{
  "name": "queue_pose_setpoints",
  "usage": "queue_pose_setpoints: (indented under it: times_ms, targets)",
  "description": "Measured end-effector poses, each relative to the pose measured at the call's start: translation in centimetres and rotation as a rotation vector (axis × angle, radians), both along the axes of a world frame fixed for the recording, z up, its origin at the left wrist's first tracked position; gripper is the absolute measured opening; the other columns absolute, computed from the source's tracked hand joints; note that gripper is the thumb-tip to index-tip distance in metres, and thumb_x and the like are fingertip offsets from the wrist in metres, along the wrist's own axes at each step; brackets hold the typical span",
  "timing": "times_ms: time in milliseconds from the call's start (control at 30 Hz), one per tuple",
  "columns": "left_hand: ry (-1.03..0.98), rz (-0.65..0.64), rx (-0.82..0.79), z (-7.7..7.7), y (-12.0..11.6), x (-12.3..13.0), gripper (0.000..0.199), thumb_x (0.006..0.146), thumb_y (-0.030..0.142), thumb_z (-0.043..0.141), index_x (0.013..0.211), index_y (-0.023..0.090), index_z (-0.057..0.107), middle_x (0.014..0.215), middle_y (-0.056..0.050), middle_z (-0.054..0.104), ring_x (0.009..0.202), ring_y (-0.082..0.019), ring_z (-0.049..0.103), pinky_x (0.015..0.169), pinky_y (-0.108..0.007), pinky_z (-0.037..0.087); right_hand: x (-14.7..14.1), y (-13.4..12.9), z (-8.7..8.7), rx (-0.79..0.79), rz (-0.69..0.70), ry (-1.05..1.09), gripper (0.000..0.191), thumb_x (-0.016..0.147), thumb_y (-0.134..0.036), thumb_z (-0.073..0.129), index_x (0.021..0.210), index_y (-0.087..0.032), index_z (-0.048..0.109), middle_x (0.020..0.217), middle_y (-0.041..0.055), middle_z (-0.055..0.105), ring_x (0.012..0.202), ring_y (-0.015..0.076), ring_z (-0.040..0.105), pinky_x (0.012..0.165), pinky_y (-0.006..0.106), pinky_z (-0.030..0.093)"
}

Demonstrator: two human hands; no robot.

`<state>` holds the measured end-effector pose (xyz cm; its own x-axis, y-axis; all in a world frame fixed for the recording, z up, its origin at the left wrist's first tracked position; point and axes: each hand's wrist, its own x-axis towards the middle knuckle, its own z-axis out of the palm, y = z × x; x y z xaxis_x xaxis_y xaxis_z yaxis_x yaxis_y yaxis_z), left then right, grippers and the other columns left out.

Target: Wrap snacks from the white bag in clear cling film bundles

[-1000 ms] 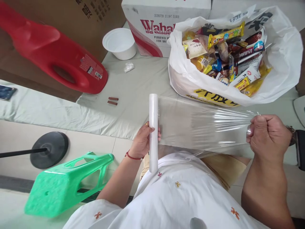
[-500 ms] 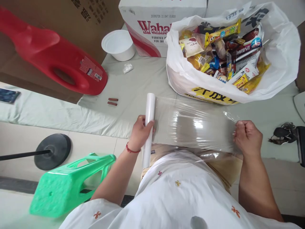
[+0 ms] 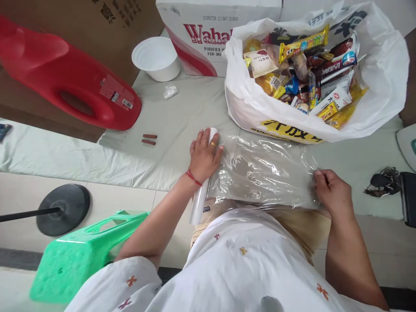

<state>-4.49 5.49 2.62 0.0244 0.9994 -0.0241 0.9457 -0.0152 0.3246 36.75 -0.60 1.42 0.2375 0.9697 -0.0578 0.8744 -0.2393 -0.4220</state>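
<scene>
A white-looking roll of clear plastic bags [image 3: 199, 203] lies slantwise at the front edge of the cloth-covered table, its lower end past the edge. My left hand [image 3: 204, 158] rests on top of the roll's upper part, fingers stretched out over it. From the roll a clear plastic bag [image 3: 260, 173] spreads to the right, wrinkled and slack. My right hand [image 3: 333, 190] pinches the far end of this bag between thumb and fingers.
Behind the bag stands a white carrier bag [image 3: 276, 110] of packaged snacks. A white bowl [image 3: 162, 71], a Wahaha carton [image 3: 195, 52], a red bottle [image 3: 81, 82] and two brown sticks [image 3: 149, 139] are on the left. Keys [image 3: 383, 182] lie right. A green stool [image 3: 68, 260] lies on the floor.
My left hand has moved from gripping the roll's middle to lying over its upper part, fingers extended. The taut bag has gone slack and wrinkled. My right hand has shifted slightly left.
</scene>
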Motion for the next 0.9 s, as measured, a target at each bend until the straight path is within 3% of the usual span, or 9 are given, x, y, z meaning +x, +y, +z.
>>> queue_pose_setpoints:
  times_ms: [133,233,300,367,500,633,700,800,900]
  targets:
    - [0.042,-0.074,-0.138,0.7,1.1,-0.2,0.065,0.105,0.047,0.035,0.163,0.02,0.039,0.177,-0.016,0.017,0.163,-0.037,0.016,0.125,-0.065,0.024,-2.1,0.5,3.5,0.353,-0.039,-0.151,0.034,0.101,-0.046,0.048,0.099,-0.02,0.069,0.09,0.0142,0.072,0.086,0.0319,0.067,0.077,0.045,0.05]
    - [0.032,-0.073,-0.112,1.0,1.8,-0.5,0.064,0.105,0.049,0.033,0.161,0.019,0.042,0.176,-0.016,0.021,0.164,-0.038,0.015,0.126,-0.063,0.022,-6.6,2.2,5.2,0.582,0.235,-0.107,0.024,0.103,-0.036,0.051,0.097,-0.021,0.069,0.09,0.0108,0.072,0.087,0.0274,0.067,0.081,0.042,0.053]
    - [0.017,-0.04,-0.066,0.9,2.6,-0.6,0.064,0.106,0.047,0.032,0.161,0.017,0.041,0.174,-0.016,0.026,0.163,-0.036,0.017,0.127,-0.059,0.023,-9.9,4.1,4.8,0.482,0.541,-0.035,0.023,0.104,-0.03,0.049,0.107,-0.021,0.071,0.102,0.01,0.075,0.097,0.0262,0.066,0.089,0.041,0.054]
    - [0.018,0.03,-0.045,0.5,3.3,-0.5,0.065,0.105,0.046,0.034,0.16,0.011,0.04,0.171,-0.02,0.032,0.161,-0.036,0.022,0.127,-0.057,0.026,-12.4,6.4,3.5,0.352,0.705,-0.073,0.033,0.105,-0.028,0.045,0.127,-0.019,0.067,0.123,0.0129,0.073,0.116,0.0297,0.061,0.101,0.045,0.051]
    - [0.092,0.104,-0.076,0.4,3.6,-0.2,0.072,0.091,0.057,0.06,0.143,0.008,0.056,0.154,-0.025,0.051,0.148,-0.043,0.039,0.118,-0.056,0.04,-14.4,10.2,0.8,0.222,0.696,-0.269,0.053,0.102,-0.028,0.048,0.151,-0.008,0.052,0.139,0.0221,0.063,0.132,0.04,0.047,0.105,0.055,0.044]
    - [0.138,0.122,-0.182,1.5,3.1,-0.9,0.052,0.088,0.051,0.066,0.123,0.012,0.064,0.131,-0.021,0.062,0.122,-0.04,0.061,0.099,-0.048,0.053,-13.6,11.6,0.7,0.135,0.717,-0.245,0.027,0.097,-0.025,0.053,0.11,-0.013,0.073,0.104,0.0178,0.069,0.115,0.0377,0.053,0.1,0.051,0.045]
    - [0.085,0.128,-0.231,2.2,3.1,-1.6,0.044,0.092,0.044,0.061,0.121,0.012,0.061,0.122,-0.019,0.066,0.109,-0.035,0.067,0.091,-0.044,0.055,-13.0,11.7,1.2,0.136,0.773,-0.13,0.021,0.096,-0.024,0.053,0.091,-0.017,0.072,0.097,0.0147,0.066,0.109,0.0346,0.053,0.098,0.048,0.046]
    - [-0.074,0.139,-0.262,3.0,3.3,-2.4,0.039,0.094,0.039,0.055,0.122,0.012,0.055,0.103,-0.016,0.072,0.093,-0.032,0.071,0.081,-0.04,0.054,-12.3,11.8,2.1,0.139,0.86,0.135,0.016,0.095,-0.027,0.053,0.091,-0.019,0.067,0.108,0.0135,0.065,0.106,0.0293,0.057,0.094,0.043,0.047]
    - [-0.201,0.149,-0.245,3.4,3.4,-2.5,0.039,0.097,0.043,0.051,0.122,0.014,0.052,0.09,-0.012,0.073,0.081,-0.03,0.071,0.074,-0.038,0.053,-11.6,12.1,2.7,-0.03,0.819,0.324,0.02,0.097,-0.039,0.052,0.096,-0.021,0.062,0.095,0.0082,0.068,0.083,0.0219,0.06,0.078,0.034,0.047]
